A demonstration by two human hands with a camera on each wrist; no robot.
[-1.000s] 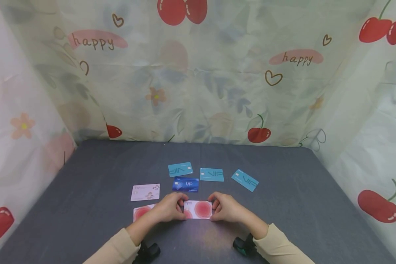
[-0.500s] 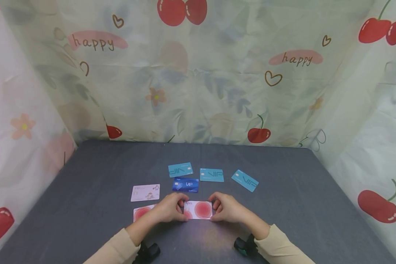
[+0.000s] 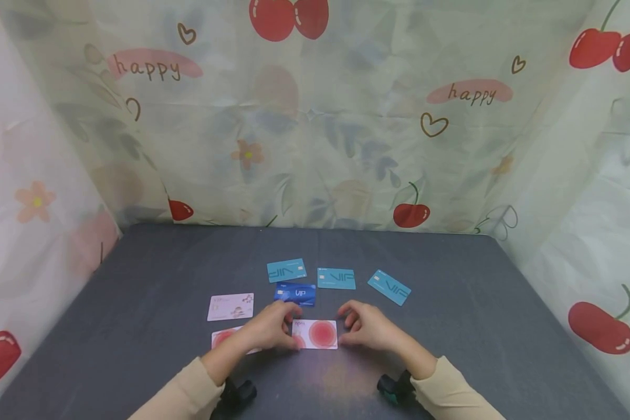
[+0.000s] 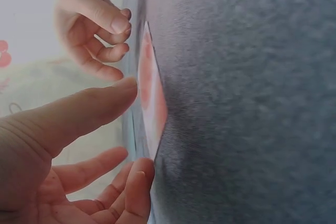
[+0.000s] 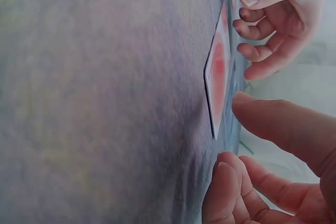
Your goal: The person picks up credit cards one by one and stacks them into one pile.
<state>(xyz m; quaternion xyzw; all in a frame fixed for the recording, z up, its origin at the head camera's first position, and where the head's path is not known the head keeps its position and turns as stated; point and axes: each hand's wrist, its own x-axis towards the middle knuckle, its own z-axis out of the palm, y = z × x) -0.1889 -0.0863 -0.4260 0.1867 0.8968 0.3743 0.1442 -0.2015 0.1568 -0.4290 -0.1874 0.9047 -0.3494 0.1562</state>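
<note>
A white card with red-pink circles [image 3: 322, 334] lies flat on the dark grey table [image 3: 430, 373], between the two hands. My left hand [image 3: 269, 328] is at its left end, thumb and fingers spread apart; in the left wrist view a curled fingertip [image 4: 144, 166] is right at the card's near corner. My right hand [image 3: 371, 328] stands just off the right end, its fingers loosely bent and holding nothing. Partly hidden behind the left hand is a second red-circle card [image 3: 223, 336]. A dark blue VIP card [image 3: 299, 293] lies just beyond the left fingers.
Three light blue VIP cards lie farther back: a left one [image 3: 286, 270], a middle one [image 3: 336, 278] and a tilted right one [image 3: 389, 287]. A pale pink card [image 3: 230, 307] is at the left. A cherry-patterned cloth [image 3: 315, 157] hangs behind the table's far edge.
Both hands have loosened from the card's ends. The right hand has drawn off to the right, and the left fingers have spread a little. The card stays in place.
</note>
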